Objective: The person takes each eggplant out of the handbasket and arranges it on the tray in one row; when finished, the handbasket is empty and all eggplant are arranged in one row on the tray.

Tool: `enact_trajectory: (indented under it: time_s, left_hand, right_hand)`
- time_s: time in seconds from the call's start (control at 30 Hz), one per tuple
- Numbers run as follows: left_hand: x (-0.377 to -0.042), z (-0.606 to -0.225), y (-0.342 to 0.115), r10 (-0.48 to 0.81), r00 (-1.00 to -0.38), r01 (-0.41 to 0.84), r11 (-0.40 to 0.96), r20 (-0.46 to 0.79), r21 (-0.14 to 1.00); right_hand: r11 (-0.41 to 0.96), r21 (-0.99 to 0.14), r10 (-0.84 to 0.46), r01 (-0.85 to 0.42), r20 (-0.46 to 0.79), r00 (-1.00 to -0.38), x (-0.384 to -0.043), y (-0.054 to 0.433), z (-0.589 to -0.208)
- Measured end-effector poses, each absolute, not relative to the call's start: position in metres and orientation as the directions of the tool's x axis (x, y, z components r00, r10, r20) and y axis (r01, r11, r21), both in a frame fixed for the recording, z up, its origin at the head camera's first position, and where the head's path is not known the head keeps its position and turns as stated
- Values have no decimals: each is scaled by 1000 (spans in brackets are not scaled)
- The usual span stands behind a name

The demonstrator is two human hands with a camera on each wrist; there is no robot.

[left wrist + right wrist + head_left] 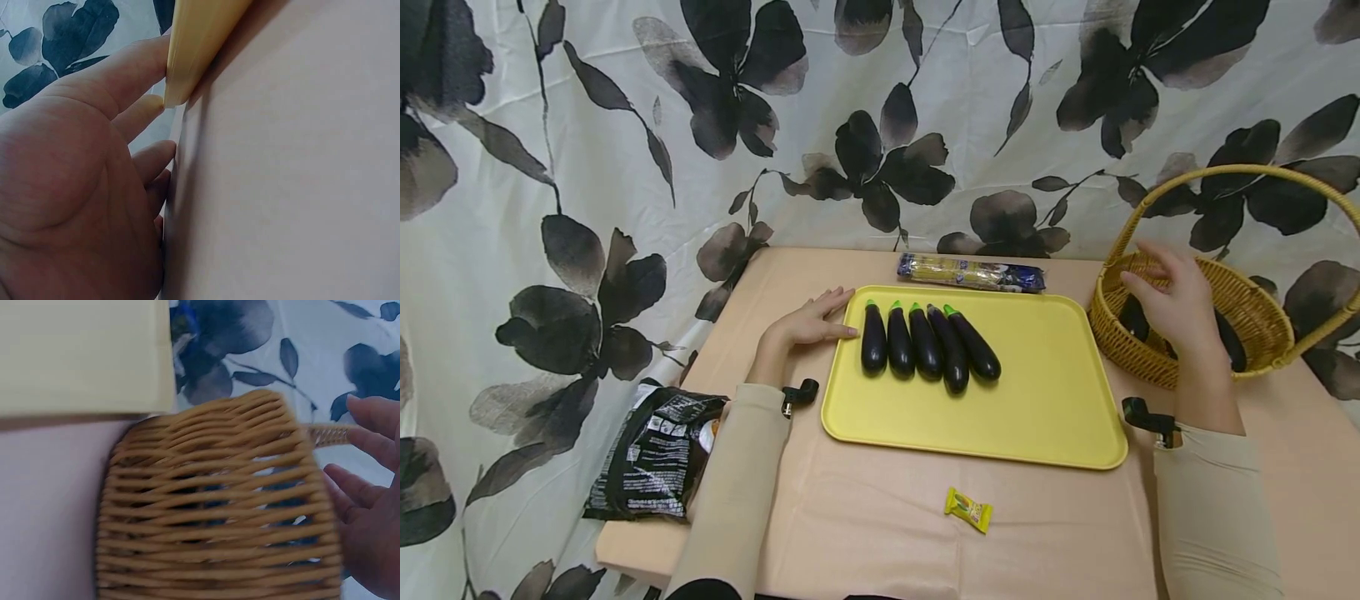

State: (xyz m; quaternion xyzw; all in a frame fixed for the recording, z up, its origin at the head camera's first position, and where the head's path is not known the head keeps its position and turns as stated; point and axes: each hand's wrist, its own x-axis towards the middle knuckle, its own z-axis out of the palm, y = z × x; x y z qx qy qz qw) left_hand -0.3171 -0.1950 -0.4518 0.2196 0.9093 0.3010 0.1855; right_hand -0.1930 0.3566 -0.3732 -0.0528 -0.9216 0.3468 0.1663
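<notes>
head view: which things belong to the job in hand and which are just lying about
Likely in the job:
yellow rectangular tray, touched by the left hand
five glossy dark eggplants on it
brown wicker basket, right hand at it

Likely just lying about:
long blue-and-yellow plastic packet
black printed plastic bag
small yellow wrapped packet

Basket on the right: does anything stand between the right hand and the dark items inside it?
Nothing visible does. The right hand is over the open top of the basket, and the handle arches beyond it. The hand hides part of the inside, so contact with the dark items cannot be judged.
</notes>
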Motion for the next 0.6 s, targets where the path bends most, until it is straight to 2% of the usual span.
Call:
enact_trajectory:
  time_s: [0.27,0.5,0.6]
  left_hand:
    - [-318,-451,-194,513,-834,294,724,-202,624]
    - [-316,-451,-195,522,-831,299,712,-193,635]
    - [-316,-451,-196,523,-830,300,710,-193,637]
  right_hand:
    - [742,-666,237,79,150,-960,-197,372,-387]
    - [787,-613,185,74,119,-976,-197,380,-396]
    - [785,-612,173,96,68,-983,-197,384,-397]
